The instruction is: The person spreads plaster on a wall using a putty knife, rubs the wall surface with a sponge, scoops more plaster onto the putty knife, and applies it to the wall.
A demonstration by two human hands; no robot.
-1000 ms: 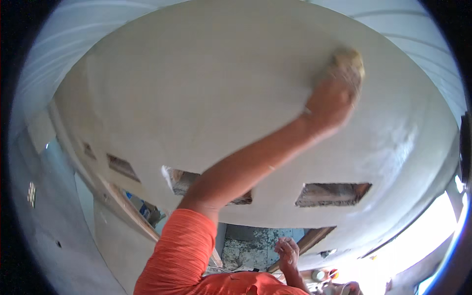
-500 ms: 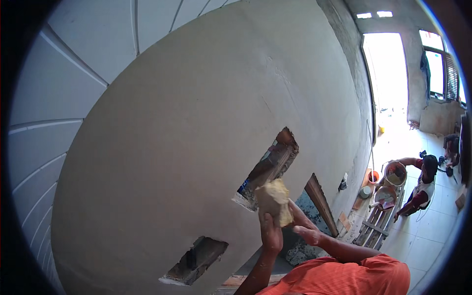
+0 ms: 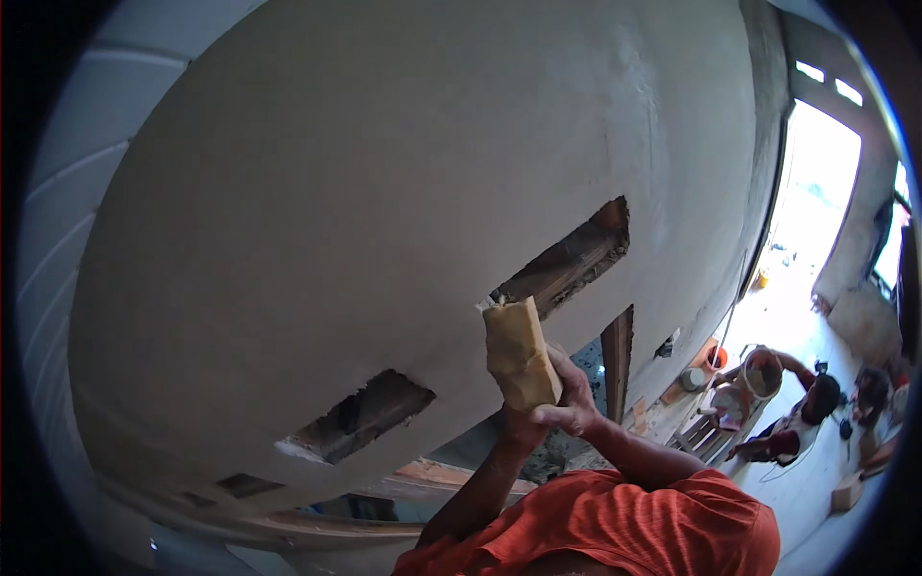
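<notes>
A yellowish sponge block (image 3: 519,353) with a rough, torn-looking surface is held up in front of the plastered wall (image 3: 336,221). My right hand (image 3: 574,398) grips its right side and lower end, thumb pointing left. From below, my left hand (image 3: 521,428) holds the bottom of the sponge; most of its fingers are hidden behind it. Just past the sponge's upper end is a long rectangular opening (image 3: 571,257) cut in the wall, with a ragged edge.
Another wall opening (image 3: 365,418) lies lower left, and a tall one (image 3: 619,365) to the right. At far right a person (image 3: 802,422) reaches to a bucket (image 3: 762,372) beside a wooden bench. A bright doorway (image 3: 812,202) stands beyond.
The view has tilted and shifted. The sponge has turned, showing a longer face, and sits upright in both hands. My right hand has come up along its right side.
</notes>
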